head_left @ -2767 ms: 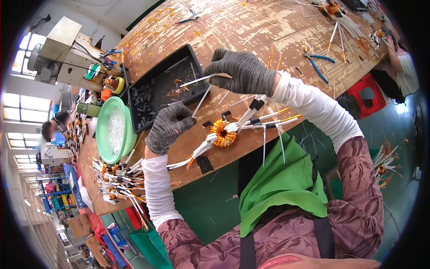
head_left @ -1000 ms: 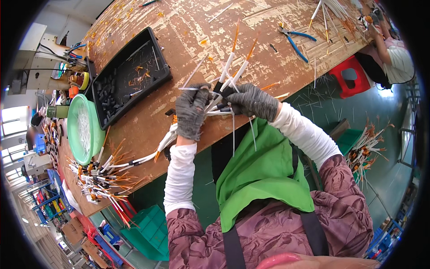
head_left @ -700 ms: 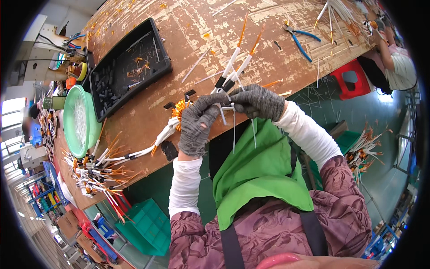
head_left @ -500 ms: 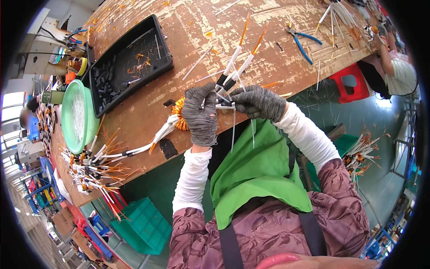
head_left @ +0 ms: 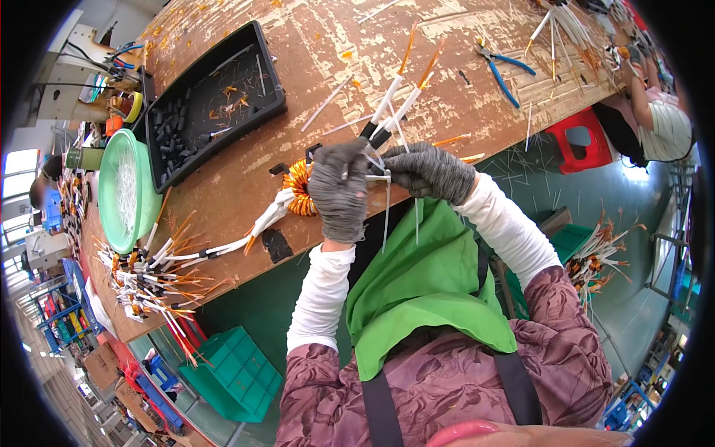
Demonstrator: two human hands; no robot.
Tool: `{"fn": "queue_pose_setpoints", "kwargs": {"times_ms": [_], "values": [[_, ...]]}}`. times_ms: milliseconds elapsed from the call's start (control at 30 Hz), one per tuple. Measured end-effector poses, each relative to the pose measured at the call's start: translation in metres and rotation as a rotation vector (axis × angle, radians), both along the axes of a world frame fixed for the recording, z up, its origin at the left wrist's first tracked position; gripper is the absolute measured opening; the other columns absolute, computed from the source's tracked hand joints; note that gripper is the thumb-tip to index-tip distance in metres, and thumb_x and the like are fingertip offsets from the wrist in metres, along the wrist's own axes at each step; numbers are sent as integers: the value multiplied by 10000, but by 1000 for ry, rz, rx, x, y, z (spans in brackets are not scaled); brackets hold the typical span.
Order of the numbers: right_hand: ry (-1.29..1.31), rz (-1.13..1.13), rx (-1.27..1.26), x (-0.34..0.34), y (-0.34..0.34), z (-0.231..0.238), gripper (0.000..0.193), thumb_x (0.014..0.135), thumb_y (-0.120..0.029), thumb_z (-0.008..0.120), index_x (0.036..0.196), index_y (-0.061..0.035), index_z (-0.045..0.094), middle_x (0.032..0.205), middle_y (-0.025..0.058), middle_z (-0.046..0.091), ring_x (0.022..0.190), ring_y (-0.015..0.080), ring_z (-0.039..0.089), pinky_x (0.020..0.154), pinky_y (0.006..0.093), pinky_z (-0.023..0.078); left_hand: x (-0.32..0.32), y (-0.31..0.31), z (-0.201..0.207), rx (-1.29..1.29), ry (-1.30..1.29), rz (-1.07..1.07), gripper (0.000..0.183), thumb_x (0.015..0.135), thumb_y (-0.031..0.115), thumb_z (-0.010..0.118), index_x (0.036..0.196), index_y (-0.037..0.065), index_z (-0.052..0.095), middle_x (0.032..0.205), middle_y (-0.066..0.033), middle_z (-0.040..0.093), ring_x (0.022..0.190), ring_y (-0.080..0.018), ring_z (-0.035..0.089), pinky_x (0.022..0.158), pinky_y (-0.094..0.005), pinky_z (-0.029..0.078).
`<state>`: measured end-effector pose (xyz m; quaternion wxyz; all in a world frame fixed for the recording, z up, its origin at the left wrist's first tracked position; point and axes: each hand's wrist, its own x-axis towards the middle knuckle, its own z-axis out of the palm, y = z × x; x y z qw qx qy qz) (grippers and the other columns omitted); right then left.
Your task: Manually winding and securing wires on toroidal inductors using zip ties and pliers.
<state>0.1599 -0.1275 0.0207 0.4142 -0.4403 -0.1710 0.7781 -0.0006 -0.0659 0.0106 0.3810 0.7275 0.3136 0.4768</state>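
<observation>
Both hands wear grey knitted gloves and meet over the table's near edge. My left hand is closed beside a copper-wire coil, fingers bent around the base of its white-sleeved leads. These leads have black sleeve pieces and bare orange ends pointing away from me. My right hand pinches a thin white cable tie at the leads; its fingertips are partly hidden. Another white tie hangs below the hands, over the edge. More white-sleeved leads run left from the coil.
A black tray holds short black sleeves and scraps. Left of it stands a green basin of white ties. Finished-looking coils pile at the left edge. Blue-handled pliers lie ahead right. A red stool and another person are at right.
My left hand has turned slightly, its fingers shifting over the leads and covering more of them. My right hand stays nearly in place with its pinch.
</observation>
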Motion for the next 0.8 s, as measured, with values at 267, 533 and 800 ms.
{"fn": "queue_pose_setpoints", "kwargs": {"times_ms": [267,533,800], "values": [[-54,-52,-49,-3,-1,0,214,848,-250,578,976,-83,618,552,-67,417,405,16,339,354,169,239,0,2,-11,-99,-40,-2,152,792,-37,600,918,30,652,834,-43,595,739,-138,559,672,-258,454],[-536,16,298,-10,-10,4,224,843,-237,622,946,-39,648,669,-7,594,621,34,496,541,216,420,-12,-6,-12,284,146,-32,304,680,34,648,977,96,646,815,-45,579,747,-245,547,700,-353,424],[-650,91,600,-40,-24,15,182,809,-149,641,919,-5,652,734,35,645,724,66,534,702,266,459,-2,1,-8,518,449,153,313,624,131,707,934,138,666,867,-21,591,792,-216,536,733,-351,382]]}}
